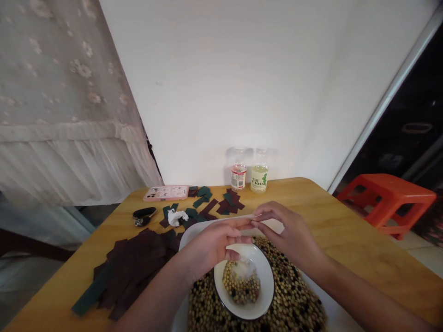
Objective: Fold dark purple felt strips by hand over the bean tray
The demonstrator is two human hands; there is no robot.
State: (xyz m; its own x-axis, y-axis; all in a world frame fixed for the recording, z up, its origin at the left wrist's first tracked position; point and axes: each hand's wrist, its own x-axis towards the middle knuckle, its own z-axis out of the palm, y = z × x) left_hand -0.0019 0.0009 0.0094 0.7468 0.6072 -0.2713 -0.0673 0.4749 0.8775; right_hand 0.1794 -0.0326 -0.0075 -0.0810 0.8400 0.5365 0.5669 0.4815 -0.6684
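My left hand (221,237) is above the upper left rim of a white bowl (266,287), its fingers apart and reaching right. My right hand (277,225) meets its fingertips above the bowl, thumb and fingers brought together; whether something small is between them cannot be made out. Inside the bowl lie beads (238,288), mostly tan with some dark ones, and a whitish, blurry clump. The bowl rests on many similar beads (294,295) in a large white tray (187,235).
Dark maroon and green strips (138,263) are heaped at the left, with cut pieces (230,201) farther back. A pink phone (166,192), black keys (143,215), crumpled tissue (177,217) and two bottles (238,175) (259,177) stand or lie behind. A red stool (387,196) is right.
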